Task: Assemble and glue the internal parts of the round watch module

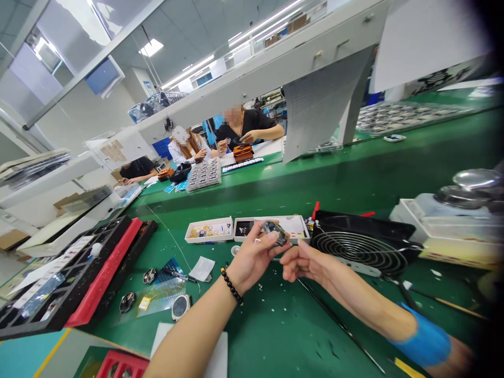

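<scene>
My left hand (258, 252), with a dark beaded bracelet at the wrist, is closed on a small dark watch case (275, 232) above the bench. Its thumb lies along the near edge of the case. Just to the right, my right hand (301, 261) has its fingers loosely curled, and nothing shows in them. It sits close below the watch case; whether it touches the case I cannot make out. A blue band (423, 336) wraps my right forearm. Left of my left arm lie a round-faced watch part (181, 306), a dark round part (127, 302) and a black pen-like tool (179, 274).
Behind my hands stand a white parts box (209, 239) and a longer white tray (301, 227). A black fan (360, 249) is at the right, beside stacked containers (437, 231). A black-and-red rack (106, 275) stands left. Co-workers sit across the bench (334, 184).
</scene>
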`<act>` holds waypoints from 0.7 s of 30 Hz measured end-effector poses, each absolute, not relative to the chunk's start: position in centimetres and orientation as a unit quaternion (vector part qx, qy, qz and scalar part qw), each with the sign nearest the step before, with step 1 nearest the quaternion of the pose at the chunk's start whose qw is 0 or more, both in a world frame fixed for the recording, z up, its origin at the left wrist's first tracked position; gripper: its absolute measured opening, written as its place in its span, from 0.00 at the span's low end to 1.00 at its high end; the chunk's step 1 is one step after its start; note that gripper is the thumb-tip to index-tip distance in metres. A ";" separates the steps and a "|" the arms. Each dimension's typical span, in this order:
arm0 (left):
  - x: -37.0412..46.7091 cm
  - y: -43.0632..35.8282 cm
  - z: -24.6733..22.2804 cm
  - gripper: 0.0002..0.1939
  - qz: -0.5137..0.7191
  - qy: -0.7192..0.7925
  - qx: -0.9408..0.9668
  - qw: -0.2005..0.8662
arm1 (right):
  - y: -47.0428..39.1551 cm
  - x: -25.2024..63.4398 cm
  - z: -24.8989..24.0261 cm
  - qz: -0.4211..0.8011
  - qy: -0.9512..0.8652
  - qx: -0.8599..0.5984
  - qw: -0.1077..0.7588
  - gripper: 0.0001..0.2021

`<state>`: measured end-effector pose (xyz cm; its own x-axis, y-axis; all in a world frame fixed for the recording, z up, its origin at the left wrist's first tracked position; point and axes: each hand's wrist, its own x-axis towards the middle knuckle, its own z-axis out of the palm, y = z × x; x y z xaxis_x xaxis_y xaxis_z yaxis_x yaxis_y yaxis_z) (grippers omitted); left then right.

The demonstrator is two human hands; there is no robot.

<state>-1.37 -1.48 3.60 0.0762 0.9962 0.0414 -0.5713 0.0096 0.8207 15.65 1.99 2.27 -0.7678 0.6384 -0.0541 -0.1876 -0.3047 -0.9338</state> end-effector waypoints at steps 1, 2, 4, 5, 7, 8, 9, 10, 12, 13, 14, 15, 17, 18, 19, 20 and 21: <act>-1.3 -1.5 3.6 0.26 0.604 0.302 0.355 0.646 | 2.0 15.7 2.3 0.777 -0.530 -0.214 0.265 0.28; -1.3 -1.5 3.6 0.27 0.601 0.303 0.357 0.648 | 2.0 15.7 2.3 0.773 -0.535 -0.213 0.265 0.28; -1.2 -1.5 3.6 0.28 0.598 0.306 0.357 0.650 | 2.0 15.7 2.3 0.765 -0.546 -0.214 0.265 0.28; -1.2 -1.5 3.6 0.29 0.598 0.307 0.354 0.650 | 2.0 15.7 2.3 0.762 -0.551 -0.214 0.266 0.28; -1.2 -1.4 3.6 0.30 0.601 0.307 0.349 0.651 | 2.0 15.7 2.3 0.757 -0.556 -0.215 0.267 0.28; -1.2 -1.4 3.6 0.30 0.602 0.305 0.347 0.651 | 2.0 15.7 2.3 0.757 -0.556 -0.214 0.267 0.29; -1.2 -1.4 3.7 0.30 0.603 0.303 0.346 0.652 | 2.0 15.7 2.2 0.758 -0.555 -0.214 0.267 0.29; -1.2 -1.4 3.7 0.30 0.604 0.301 0.345 0.652 | 2.1 15.7 2.1 0.759 -0.554 -0.214 0.265 0.29; -1.1 -1.4 3.8 0.30 0.607 0.300 0.342 0.651 | 2.1 15.7 2.0 0.762 -0.553 -0.214 0.262 0.30; -1.1 -1.4 3.8 0.31 0.609 0.300 0.340 0.651 | 2.1 15.7 1.9 0.762 -0.553 -0.214 0.261 0.30; -1.0 -1.3 3.8 0.31 0.612 0.301 0.336 0.650 | 2.1 15.7 1.8 0.763 -0.552 -0.213 0.260 0.30; -1.0 -1.3 3.8 0.31 0.614 0.301 0.333 0.649 | 2.1 15.7 1.7 0.764 -0.551 -0.212 0.261 0.29; -1.1 -1.3 3.8 0.32 0.618 0.302 0.327 0.648 | 2.1 15.7 1.7 0.766 -0.549 -0.211 0.260 0.29; -1.1 -1.2 3.7 0.32 0.618 0.302 0.325 0.649 | 2.1 15.7 1.6 0.766 -0.548 -0.211 0.260 0.28; -1.1 -1.2 3.6 0.31 0.617 0.302 0.324 0.650 | 2.1 15.7 1.6 0.766 -0.549 -0.210 0.259 0.28; -1.2 -1.2 3.5 0.31 0.616 0.302 0.325 0.651 | 2.1 15.7 1.6 0.764 -0.552 -0.211 0.259 0.28; -1.3 -1.2 3.5 0.30 0.614 0.301 0.328 0.651 | 2.2 15.7 1.6 0.762 -0.555 -0.212 0.258 0.28</act>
<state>-1.26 -1.20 3.47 0.0639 0.9979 0.0107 -0.6022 0.0300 0.7978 15.66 2.15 1.64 -0.7772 0.6282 -0.0359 -0.1588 -0.2510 -0.9549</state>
